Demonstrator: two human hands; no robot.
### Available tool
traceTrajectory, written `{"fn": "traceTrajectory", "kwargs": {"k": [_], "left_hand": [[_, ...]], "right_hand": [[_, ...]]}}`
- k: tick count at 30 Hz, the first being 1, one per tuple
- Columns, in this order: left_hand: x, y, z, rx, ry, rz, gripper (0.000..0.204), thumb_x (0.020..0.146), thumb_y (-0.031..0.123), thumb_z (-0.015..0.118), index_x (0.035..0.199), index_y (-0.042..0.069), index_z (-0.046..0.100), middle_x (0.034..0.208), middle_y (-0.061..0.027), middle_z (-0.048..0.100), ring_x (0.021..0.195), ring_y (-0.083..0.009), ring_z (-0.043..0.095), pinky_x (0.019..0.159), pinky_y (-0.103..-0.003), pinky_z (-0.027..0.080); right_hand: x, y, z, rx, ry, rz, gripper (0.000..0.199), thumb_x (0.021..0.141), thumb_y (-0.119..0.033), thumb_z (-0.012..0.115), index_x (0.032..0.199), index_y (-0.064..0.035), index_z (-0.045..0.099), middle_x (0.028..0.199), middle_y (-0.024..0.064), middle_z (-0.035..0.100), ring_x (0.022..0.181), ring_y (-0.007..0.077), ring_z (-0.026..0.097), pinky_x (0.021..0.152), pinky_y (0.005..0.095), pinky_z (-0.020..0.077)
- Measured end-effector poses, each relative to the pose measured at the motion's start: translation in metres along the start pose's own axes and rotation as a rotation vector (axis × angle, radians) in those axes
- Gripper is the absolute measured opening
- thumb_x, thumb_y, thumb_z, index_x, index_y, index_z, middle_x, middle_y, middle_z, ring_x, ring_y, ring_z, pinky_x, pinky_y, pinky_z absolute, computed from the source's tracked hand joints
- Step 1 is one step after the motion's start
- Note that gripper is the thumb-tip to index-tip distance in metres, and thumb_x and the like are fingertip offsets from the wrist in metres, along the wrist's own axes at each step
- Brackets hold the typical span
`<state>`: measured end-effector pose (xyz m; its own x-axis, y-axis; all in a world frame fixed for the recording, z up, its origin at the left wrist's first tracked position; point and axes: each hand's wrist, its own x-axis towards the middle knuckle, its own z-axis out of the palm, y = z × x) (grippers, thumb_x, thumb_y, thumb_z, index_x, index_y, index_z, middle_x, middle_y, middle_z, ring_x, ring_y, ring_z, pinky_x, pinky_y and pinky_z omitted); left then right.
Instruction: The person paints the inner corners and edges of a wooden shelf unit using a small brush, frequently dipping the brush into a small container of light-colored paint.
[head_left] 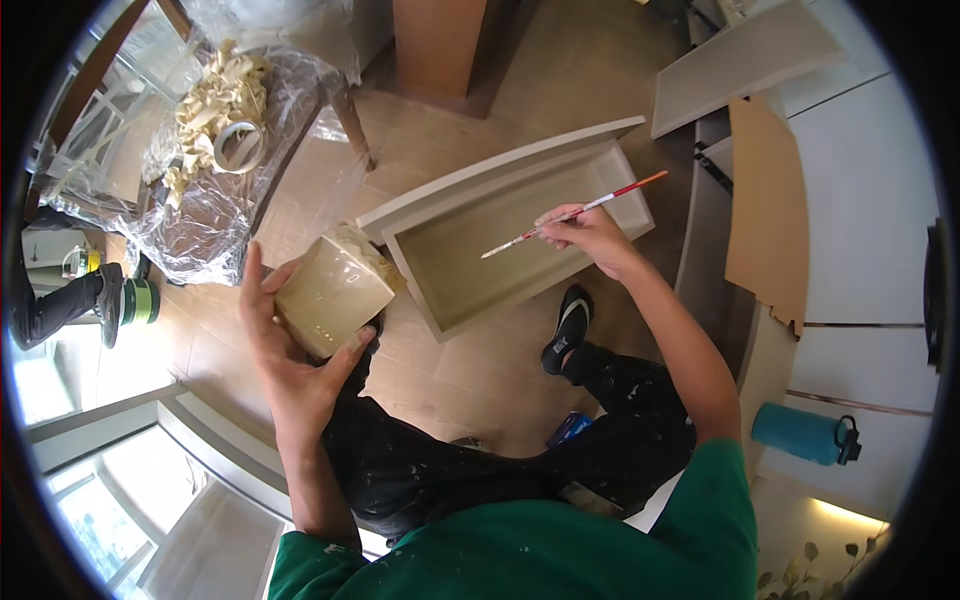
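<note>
My left hand (pixel 290 345) is wrapped round a square, shiny beige tub (pixel 335 295), tilted so a broad, glossy face shows. Its far side looks crusted with beige paint. In my right hand (pixel 588 236) is a slim paintbrush (pixel 620 192), pinched by its red and white handle. The pale tip points left, over the inside of a beige drawer (pixel 435 318). The drawer sits beyond my legs, its long front panel on the far side. The tub is just left of the drawer's near left corner; I cannot tell whether they touch.
Plastic sheeting, crumpled masking tape (pixel 215 105) and a tape roll (pixel 240 147) cover a surface at the far left. Cardboard (pixel 765 215) leans against white cabinets on the right, near a teal bottle (pixel 800 434). Another person's leg and shoe (pixel 108 300) show at the left.
</note>
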<state>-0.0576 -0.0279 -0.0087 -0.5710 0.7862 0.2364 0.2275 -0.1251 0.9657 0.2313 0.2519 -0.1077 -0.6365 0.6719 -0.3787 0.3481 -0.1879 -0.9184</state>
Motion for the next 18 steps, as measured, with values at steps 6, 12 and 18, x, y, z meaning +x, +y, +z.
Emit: {"fn": "traceTrajectory", "kwargs": {"k": [6,12,18], "left_hand": [[0.008,-0.002,-0.002,0.174,0.219,-0.038,0.118,0.066,0.000,0.088,0.161,0.004,0.018,0.137,-0.0155,0.050,0.125,-0.0286,0.056,0.106,-0.040,0.052],[0.015,-0.011,0.001,0.403,0.323,0.011,0.116,0.072,0.030,0.092,0.159,-0.001,0.022,0.133,-0.0195,0.055,0.122,-0.0318,0.061,0.099,-0.042,0.056],[0.021,-0.025,-0.005,0.690,0.393,0.081,0.115,0.075,0.061,0.082,0.157,0.000,0.029,0.134,-0.0234,0.056,0.109,-0.0243,0.064,0.076,-0.027,0.057]], "right_hand": [[0.065,0.104,0.055,-0.181,-0.086,0.080,0.016,0.090,-0.015,0.074,0.095,-0.0004,0.075,0.079,0.0053,0.072,0.069,0.0094,0.062,0.064,0.0256,0.0497],[0.098,0.180,0.101,-0.232,-0.118,-0.016,0.015,0.085,-0.016,0.074,0.087,-0.0011,0.075,0.074,0.0092,0.070,0.069,0.0155,0.067,0.067,0.0301,0.0523],[0.119,0.229,0.129,-0.288,-0.187,0.002,0.016,0.080,-0.017,0.075,0.085,-0.0020,0.075,0.077,0.0138,0.072,0.071,0.0243,0.070,0.069,0.0355,0.0542]]}}
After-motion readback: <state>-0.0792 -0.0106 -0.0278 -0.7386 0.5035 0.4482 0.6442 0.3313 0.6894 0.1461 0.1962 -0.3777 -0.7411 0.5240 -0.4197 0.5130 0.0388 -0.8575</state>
